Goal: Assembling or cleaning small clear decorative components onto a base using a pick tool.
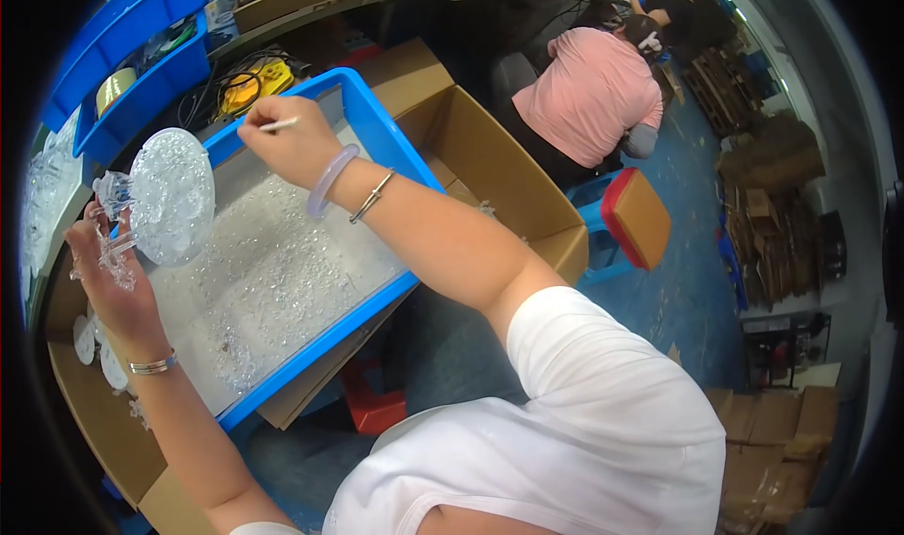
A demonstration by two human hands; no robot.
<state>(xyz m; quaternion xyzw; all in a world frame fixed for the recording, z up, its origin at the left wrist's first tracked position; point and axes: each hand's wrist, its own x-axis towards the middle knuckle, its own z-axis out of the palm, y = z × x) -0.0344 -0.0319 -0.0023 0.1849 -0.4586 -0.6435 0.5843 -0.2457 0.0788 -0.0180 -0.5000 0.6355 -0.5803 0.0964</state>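
Observation:
My left hand point(121, 285) is closed round the clear plastic stems of a round, whitish disc point(172, 198) coated with glittering clear bits. The disc is tilted up on edge above the left side of a blue-rimmed tray point(320, 332). Over the tray's far end, my right hand point(299, 149) pinches a thin, pale stick point(280, 124), apart from the disc. Many small clear granules point(282, 271) lie scattered over the tray's pale bottom. What the stick's far end is like is hidden by my fingers.
A yellow device point(259, 85) with dark cables lies past the tray. Blue bins point(141, 111) stand at far left, and an open cardboard box point(504, 168) adjoins the tray's right. More discs point(99, 351) lie in a box at left. A person in pink point(598, 92) sits near a stool point(636, 217).

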